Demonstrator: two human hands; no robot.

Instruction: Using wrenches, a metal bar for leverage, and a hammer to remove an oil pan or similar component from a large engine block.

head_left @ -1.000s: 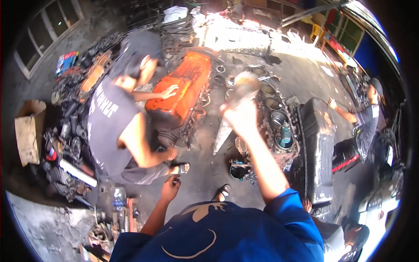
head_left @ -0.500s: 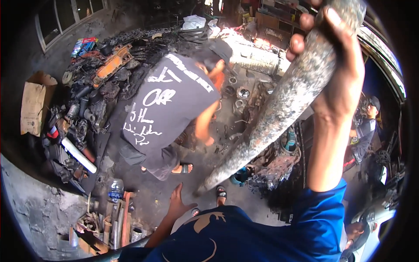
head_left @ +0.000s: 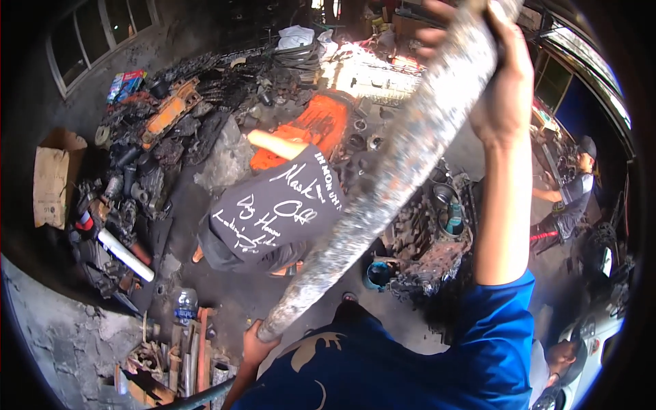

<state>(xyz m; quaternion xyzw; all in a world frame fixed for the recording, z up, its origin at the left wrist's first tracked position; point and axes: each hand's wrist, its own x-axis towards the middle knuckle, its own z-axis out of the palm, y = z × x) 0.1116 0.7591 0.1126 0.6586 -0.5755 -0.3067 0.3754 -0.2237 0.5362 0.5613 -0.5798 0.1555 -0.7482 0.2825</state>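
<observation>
A long, thick pole with a speckled grey surface (head_left: pixel 383 191) slants across the view from upper right to lower left. My right hand (head_left: pixel 504 96) grips its upper part, thumb over the front and fingers showing on the far side. Down at the thinner-looking end, my left hand (head_left: pixel 256 345) holds the pole, its fingers partly hidden behind it. Just beyond the pole, a co-worker in a dark printed shirt (head_left: pixel 273 212) bends low with an arm stretched to the left, near an orange piece (head_left: pixel 318 126) and a greyish sheet (head_left: pixel 229 160).
Greasy machine parts (head_left: pixel 130 171) are heaped along the left wall beside a cardboard box (head_left: pixel 51 181). A water bottle (head_left: pixel 185 305) stands by upright wooden and metal bars (head_left: pixel 188 355). At right are an engine block (head_left: pixel 437 260), a blue container (head_left: pixel 378 275) and another person (head_left: pixel 581 188).
My left hand, open and apart before, has closed on the pole's lower end. The pole and my right hand have shifted left. The co-worker has bent lower, uncovering the orange piece.
</observation>
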